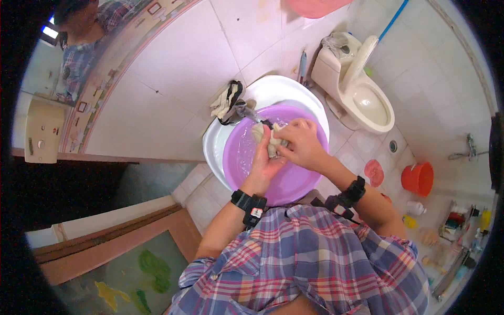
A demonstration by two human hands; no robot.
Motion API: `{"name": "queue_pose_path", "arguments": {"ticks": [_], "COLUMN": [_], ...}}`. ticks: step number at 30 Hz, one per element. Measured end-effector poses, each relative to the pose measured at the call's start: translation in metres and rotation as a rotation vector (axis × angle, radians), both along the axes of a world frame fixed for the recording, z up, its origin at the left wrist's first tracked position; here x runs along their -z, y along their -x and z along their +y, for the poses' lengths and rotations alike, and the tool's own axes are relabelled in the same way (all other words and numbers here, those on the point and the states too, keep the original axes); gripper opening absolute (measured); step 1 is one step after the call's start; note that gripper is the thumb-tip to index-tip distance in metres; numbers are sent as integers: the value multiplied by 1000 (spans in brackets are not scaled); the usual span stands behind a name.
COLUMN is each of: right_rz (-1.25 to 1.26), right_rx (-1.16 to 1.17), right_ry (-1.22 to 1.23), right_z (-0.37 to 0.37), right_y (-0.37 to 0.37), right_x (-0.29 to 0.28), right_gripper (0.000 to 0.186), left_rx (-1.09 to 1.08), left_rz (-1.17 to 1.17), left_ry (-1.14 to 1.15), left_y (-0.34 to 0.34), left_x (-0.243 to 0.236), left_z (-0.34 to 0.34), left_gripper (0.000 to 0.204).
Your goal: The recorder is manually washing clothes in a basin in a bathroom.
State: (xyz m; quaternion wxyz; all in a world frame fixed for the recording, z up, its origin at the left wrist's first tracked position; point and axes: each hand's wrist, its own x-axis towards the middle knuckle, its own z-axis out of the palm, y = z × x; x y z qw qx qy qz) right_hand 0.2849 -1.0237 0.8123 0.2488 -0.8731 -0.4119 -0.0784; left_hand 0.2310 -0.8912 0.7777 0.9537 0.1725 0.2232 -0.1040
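Both of my hands hold a bunched cream cloth [258, 132] with a dark patch at its far side. My left hand [266, 157] cups it from the left and below, thumb up. My right hand [303, 144] grips it from the right with bent fingers. The cloth is above a purple basin [283, 184] with water in it, which rests on a white washbasin [278, 86]. Just beyond my left hand a grey metal tap [242, 109] runs water toward the cloth. How the cloth is shaped is hidden by my fingers.
Another cream cloth with black edging [227, 102] lies beside the tap. A beige toilet [367, 102] with its lid up stands at the far right. On the floor to the right are a red bucket [417, 179] and several bottles. A glass-panelled door [121, 273] is at the lower left.
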Motion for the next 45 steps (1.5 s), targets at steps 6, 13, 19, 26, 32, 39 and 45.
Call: {"name": "queue_pose_path", "arguments": {"ticks": [6, 13, 19, 26, 32, 39, 45], "right_rz": [1396, 1743, 1343, 977, 1014, -168, -231], "right_rx": [372, -42, 272, 327, 210, -281, -352], "right_ry": [-1082, -793, -611, -328, -735, -216, -151], "right_z": [-10, 2, 38, 34, 10, 0, 0], "right_y": [-17, -41, -39, -50, -52, -31, -34], "right_x": [33, 51, 45, 81, 37, -18, -46], "right_gripper": [38, 36, 40, 48, 44, 75, 60], "left_rx": [149, 520, 788, 509, 378, 639, 871], "left_rz": [-182, 74, 34, 8, -55, 22, -97], "left_ry": [30, 62, -916, -1955, -1184, 124, -25], "left_y": [-7, 1, -15, -7, -13, -8, -6], "left_x": [-2, -15, 16, -6, 9, -51, -72], "left_z": [1, 3, 16, -21, 30, 52, 49], "left_gripper": [28, 23, 25, 42, 35, 39, 43]}}
